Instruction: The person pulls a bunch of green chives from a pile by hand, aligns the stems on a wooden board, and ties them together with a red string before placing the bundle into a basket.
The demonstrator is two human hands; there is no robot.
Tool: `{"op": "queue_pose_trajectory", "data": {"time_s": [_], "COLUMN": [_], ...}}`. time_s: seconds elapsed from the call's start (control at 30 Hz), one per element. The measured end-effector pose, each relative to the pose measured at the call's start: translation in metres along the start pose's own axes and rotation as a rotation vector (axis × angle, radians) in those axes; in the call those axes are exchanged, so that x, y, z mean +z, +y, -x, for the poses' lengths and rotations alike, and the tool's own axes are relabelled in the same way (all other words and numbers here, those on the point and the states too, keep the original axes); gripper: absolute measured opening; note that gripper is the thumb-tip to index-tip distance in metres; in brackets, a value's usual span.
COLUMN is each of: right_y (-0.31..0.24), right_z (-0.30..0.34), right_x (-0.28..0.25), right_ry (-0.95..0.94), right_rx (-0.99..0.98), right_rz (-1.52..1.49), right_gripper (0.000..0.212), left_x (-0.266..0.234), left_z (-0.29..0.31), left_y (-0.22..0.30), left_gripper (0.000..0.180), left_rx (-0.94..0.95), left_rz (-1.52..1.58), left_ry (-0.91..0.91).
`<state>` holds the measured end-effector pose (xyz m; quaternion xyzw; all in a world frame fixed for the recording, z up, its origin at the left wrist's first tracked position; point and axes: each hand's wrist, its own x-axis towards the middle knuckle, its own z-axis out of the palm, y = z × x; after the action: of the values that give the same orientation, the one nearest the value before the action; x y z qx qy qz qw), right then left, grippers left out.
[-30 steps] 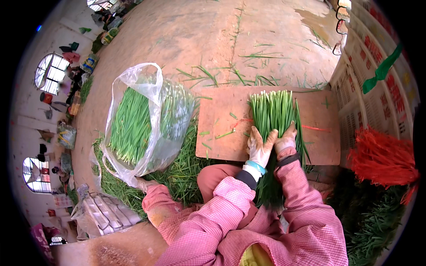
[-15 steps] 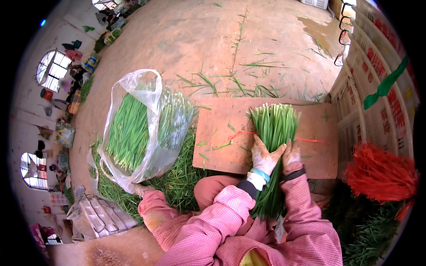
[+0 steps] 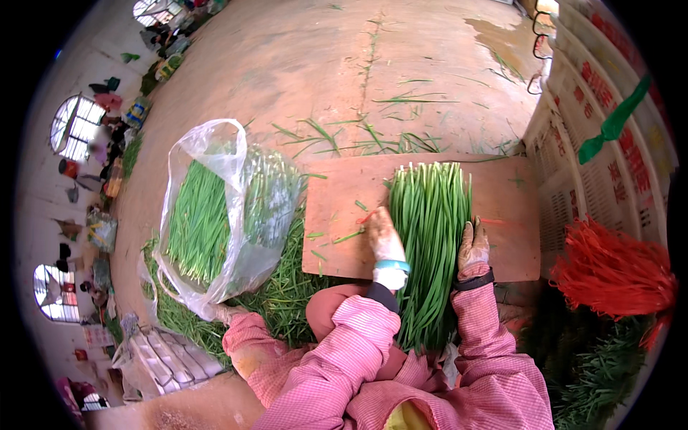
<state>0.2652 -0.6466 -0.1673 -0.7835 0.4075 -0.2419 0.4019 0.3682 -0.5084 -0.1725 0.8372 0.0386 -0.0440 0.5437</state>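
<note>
A thick bunch of green garlic chives [image 3: 430, 222] lies on a brown board [image 3: 337, 247], pale cut ends at the far side. My left hand [image 3: 387, 240], in a soiled pale glove, is at its left edge, fingers stretched out. Against the right edge rests my right hand [image 3: 473, 249], also gloved, with fingers extended. A red tie strip [image 3: 494, 221] runs under the bunch; its left end shows by my left fingers. Whether those fingers touch the strip is hard to tell.
To the left, a clear plastic bag [image 3: 240, 193] holds bundled chives on loose green trimmings [image 3: 287, 301]. White plastic crates [image 3: 573, 158] stand on the right, with a bundle of red strips [image 3: 616, 272] beside them. Several cut leaves [image 3: 408, 98] litter the floor ahead.
My hands have loosened from around the chives and moved apart to either side. The bunch is spread wider and flatter on the board. The view has shifted slightly.
</note>
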Motion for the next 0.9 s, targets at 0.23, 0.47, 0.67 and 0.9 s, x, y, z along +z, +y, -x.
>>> {"op": "queue_pose_trajectory", "data": {"time_s": [0.23,0.47,0.67,0.9], "right_y": [0.045,0.017,0.065,0.033], "right_z": [-0.001,-0.045,-0.077,-0.073], "right_x": [-0.002,-0.021,0.008,-0.005], "right_ry": [0.244,0.23,0.282,0.163], "right_rx": [0.311,0.676,0.232,0.307], "right_rz": [-0.669,-0.331,0.182,0.226], "right_gripper": [0.031,0.031,0.022,0.027], "left_x": [0.018,0.015,0.011,0.01], "left_z": [-0.029,-0.033,-0.04,-0.04], "left_y": [-0.028,-0.006,0.002,-0.005], "left_gripper": [0.018,0.025,0.024,0.015], "left_rx": [-0.244,-0.052,-0.041,0.081], "left_rz": [0.388,-0.231,-0.417,-0.433], "left_ry": [0.253,0.329,0.298,0.311]}}
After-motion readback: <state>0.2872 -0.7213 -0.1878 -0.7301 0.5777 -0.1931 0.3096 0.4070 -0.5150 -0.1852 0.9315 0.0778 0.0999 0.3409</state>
